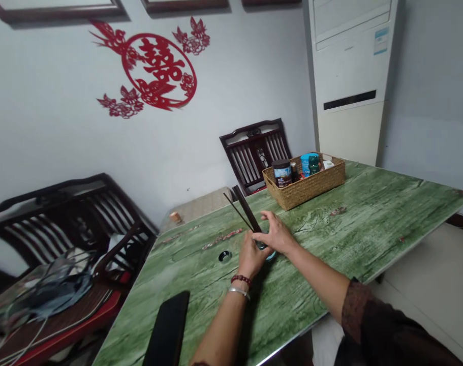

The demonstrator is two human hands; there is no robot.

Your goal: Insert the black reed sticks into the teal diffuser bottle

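Observation:
My left hand (250,256) is closed round a small clear glass container (260,245) with a bluish base, which stands at the table's middle. A bundle of thin dark sticks (247,208) rises from it, leaning up and left, and a single stick (237,211) leans apart from the rest. My right hand (277,235) is beside the container, thumb and forefinger apart near the foot of the sticks. Its thumb reaches across close to my left hand; the lower fingers are hidden. A small black ring (224,255) lies left of my left hand.
A wicker basket (307,190) of jars and bottles stands at the back of the green table (349,229). Near the front left lies a flat black object (168,328). Dark wooden chairs (256,152) stand behind; clothing and cables lie on the left one.

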